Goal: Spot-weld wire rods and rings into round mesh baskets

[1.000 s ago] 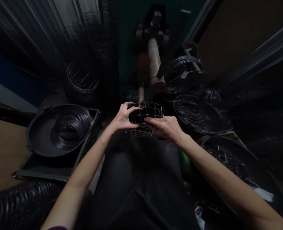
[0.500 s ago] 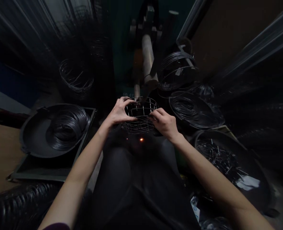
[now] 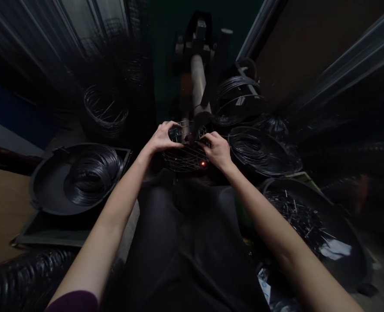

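A small round wire basket frame (image 3: 184, 155) sits in front of me, under the tip of a welding arm (image 3: 198, 89) that reaches down from a machine at the back. My left hand (image 3: 162, 138) grips the basket's left rim with curled fingers. My right hand (image 3: 216, 150) grips its right rim, fingers pinched on the wires. A small orange spark (image 3: 203, 164) glows on the basket's lower right side, close to my right hand. My dark-clothed lap lies below the basket.
A black pan (image 3: 44, 186) holding a coil of wire rings (image 3: 92, 174) sits at left on a tray. More wire rings (image 3: 253, 149) pile at right of the basket. A black pan (image 3: 338, 234) with short cut wires (image 3: 296, 216) lies at lower right. Stacked rings (image 3: 19, 277) fill the lower left.
Both hands have pushed the basket a little farther away, under the welding arm's tip. The spark has moved from the basket's bottom to its lower right side.
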`<state>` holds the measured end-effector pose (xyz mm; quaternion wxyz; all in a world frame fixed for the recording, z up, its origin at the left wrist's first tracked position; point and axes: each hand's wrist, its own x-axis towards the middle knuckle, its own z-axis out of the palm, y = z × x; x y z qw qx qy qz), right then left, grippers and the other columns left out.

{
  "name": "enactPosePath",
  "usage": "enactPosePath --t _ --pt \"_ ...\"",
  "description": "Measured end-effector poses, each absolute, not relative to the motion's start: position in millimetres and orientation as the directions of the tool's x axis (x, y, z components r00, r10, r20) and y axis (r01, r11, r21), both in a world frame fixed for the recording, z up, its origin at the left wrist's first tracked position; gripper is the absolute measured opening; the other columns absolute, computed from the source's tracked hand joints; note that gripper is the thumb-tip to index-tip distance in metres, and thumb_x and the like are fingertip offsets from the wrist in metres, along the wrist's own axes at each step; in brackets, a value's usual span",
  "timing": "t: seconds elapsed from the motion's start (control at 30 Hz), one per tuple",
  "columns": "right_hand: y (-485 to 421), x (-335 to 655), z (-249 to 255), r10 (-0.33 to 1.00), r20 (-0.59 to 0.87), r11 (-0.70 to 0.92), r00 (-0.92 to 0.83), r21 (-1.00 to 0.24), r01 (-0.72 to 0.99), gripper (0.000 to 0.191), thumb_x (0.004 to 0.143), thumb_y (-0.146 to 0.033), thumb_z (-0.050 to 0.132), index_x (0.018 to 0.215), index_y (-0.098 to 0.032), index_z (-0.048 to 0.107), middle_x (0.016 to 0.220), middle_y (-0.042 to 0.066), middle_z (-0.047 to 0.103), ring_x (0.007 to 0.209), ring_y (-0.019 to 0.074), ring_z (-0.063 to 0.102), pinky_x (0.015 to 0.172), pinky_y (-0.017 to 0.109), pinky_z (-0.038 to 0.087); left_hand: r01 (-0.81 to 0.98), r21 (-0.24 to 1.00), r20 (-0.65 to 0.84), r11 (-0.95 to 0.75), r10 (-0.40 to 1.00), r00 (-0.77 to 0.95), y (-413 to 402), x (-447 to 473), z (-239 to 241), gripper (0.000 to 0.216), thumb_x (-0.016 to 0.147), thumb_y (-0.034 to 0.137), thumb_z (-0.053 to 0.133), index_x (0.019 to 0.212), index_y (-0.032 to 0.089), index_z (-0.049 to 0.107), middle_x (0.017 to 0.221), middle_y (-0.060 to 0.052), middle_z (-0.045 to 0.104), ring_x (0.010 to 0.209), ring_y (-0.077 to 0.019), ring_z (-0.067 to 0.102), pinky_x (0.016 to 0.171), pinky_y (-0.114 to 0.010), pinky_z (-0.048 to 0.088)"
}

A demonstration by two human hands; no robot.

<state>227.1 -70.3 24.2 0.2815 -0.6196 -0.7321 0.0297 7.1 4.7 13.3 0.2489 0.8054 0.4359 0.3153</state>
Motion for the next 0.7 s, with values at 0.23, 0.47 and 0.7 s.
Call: enactPosePath --t 0.23,0.47,0.7 --pt "-125 252 43 0.925 0.368 0.156 0.096 -0.597 0.787 0.033 0.098 -0.037 0.039 0.091 -0.022 0.067 0.094 0.007 0.064 0.09 0.0202 0.06 0.085 0.033 0.047 0.34 0.811 0.33 -0.477 0.852 0.407 0 -19 -29 0.119 0.051 0.059 0.088 0.148 0.024 0.029 0.153 -0.018 0.032 0.142 -0.0368 0.033 0.117 -0.055 0.03" --pt "-249 300 -21 0.988 -0.154 -0.104 -0.006 -0.694 0.712 0.042 0.093 -0.053 0.039 0.096 -0.024 0.069 0.094 0.006 0.071 0.09 0.0211 0.066 0.087 0.037 0.052 0.1 0.966 0.208 -0.24 0.944 0.257 -17 -30 -102 0.135 0.043 0.067 0.088 0.147 0.03 0.011 0.144 -0.022 0.036 0.141 -0.0388 0.036 0.105 -0.058 0.042" --pt "-252 303 -38 0.942 -0.335 -0.272 -0.019 -0.795 0.543 0.047 0.082 -0.05 0.059 0.118 -0.021 0.064 0.072 0.002 0.068 0.062 0.0183 0.065 0.062 0.032 0.056 0.127 0.872 0.449 -0.472 0.877 0.172 -41 -37 -79 0.113 0.05 0.066 0.086 0.138 0.032 0.022 0.135 -0.013 0.043 0.132 -0.0308 0.046 0.107 -0.05 0.043"
